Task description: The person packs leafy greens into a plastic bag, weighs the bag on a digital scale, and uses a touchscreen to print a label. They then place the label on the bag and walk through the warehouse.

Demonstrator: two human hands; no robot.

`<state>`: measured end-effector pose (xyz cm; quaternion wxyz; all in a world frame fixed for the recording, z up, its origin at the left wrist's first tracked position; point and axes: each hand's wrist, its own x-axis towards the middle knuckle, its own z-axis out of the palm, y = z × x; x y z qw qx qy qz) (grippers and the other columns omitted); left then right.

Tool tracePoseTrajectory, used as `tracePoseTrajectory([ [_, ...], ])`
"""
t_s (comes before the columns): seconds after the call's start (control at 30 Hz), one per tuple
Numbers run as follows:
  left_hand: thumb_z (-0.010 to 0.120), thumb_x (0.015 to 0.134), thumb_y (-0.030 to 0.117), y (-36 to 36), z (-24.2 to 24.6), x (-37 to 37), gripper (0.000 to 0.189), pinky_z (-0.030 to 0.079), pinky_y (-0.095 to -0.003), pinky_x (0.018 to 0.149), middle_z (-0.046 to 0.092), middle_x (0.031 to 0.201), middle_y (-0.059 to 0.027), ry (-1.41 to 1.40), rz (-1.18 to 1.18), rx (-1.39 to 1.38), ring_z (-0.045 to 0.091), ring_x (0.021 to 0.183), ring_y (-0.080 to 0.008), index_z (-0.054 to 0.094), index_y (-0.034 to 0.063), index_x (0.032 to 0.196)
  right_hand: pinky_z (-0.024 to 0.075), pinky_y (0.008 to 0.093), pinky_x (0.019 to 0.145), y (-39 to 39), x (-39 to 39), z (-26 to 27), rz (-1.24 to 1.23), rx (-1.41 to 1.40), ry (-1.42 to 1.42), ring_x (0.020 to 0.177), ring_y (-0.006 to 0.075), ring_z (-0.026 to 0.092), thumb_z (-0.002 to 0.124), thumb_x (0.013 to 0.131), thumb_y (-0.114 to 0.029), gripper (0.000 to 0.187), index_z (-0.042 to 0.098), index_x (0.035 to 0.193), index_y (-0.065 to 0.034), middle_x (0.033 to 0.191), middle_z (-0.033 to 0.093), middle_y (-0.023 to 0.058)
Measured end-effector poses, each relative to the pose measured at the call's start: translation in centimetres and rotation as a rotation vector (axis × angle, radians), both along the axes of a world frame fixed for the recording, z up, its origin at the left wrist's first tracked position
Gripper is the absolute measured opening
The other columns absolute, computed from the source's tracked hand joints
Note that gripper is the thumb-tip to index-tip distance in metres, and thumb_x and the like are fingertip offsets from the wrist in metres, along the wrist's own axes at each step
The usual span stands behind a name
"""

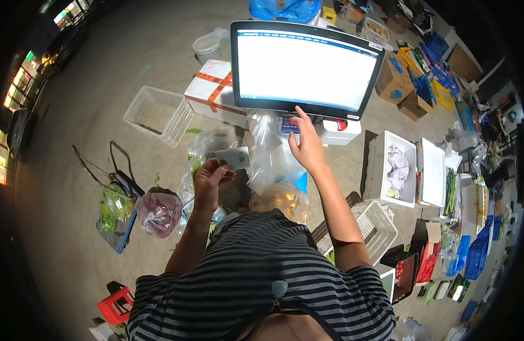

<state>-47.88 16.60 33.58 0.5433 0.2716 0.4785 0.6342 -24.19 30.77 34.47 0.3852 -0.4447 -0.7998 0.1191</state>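
Note:
Between the thumb and fingers of my left hand (213, 174) is a small white printed label (233, 157) with a square code on it. My right hand (305, 143) is raised at the lower edge of a black-framed monitor (304, 68), its index finger pointing up; whether it touches the frame I cannot tell. Most of the lit screen is white, with a blue bar along the top. Below the monitor, partly behind my right hand, is a blue device with a red display (289, 125). Clear plastic bags (264, 149) hang between my two hands.
A white foam box with orange tape (213, 87) and a white plastic crate (159, 115) stand left of the monitor. A bag of purple produce (159, 212) and a hand trolley (124, 209) are at the left. An open foam box (398, 166) stands right; a red stool (116, 304) is lower left.

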Motion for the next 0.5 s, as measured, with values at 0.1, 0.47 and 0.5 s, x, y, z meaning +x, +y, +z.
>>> tracePoseTrajectory([
  [0.1,0.059,0.087,0.007,-0.7,0.3,-0.4,0.009,0.052,-0.0245,0.066,0.066,0.087,-0.0046,-0.011,0.05,-0.014,0.065,0.073,-0.0136,0.061,0.0051,0.096,0.049,0.0375,0.084,0.1,-1.8,1.0,0.073,-0.144,-0.055,0.112,0.0301,0.054,0.056,0.077,-0.004,0.034,0.051,0.11,-0.0048,0.14,0.042,0.0093],
  [0.47,0.058,0.086,0.006,-2.3,-0.6,-2.3,0.009,0.052,-0.0247,0.064,0.066,0.088,-0.0048,-0.033,0.15,-0.008,0.064,0.072,-0.0136,0.061,0.0068,0.095,0.0515,0.0389,0.07,0.9,-5.8,0.2,0.222,-0.03,-0.311,0.096,0.0274,0.061,0.057,0.076,-0.007,0.031,0.05,0.106,-0.0065,0.143,0.039,0.0067],
  [0.5,0.058,0.086,0.006,-2.2,-0.5,-2.4,0.009,0.052,-0.0247,0.064,0.066,0.088,-0.0047,-0.036,0.151,-0.004,0.064,0.072,-0.0135,0.061,0.0068,0.095,0.0519,0.0389,0.068,1.1,-6.1,0.4,0.213,-0.012,-0.326,0.093,0.0278,0.062,0.057,0.075,-0.007,0.03,0.049,0.104,-0.0056,0.142,0.039,0.0088],
])
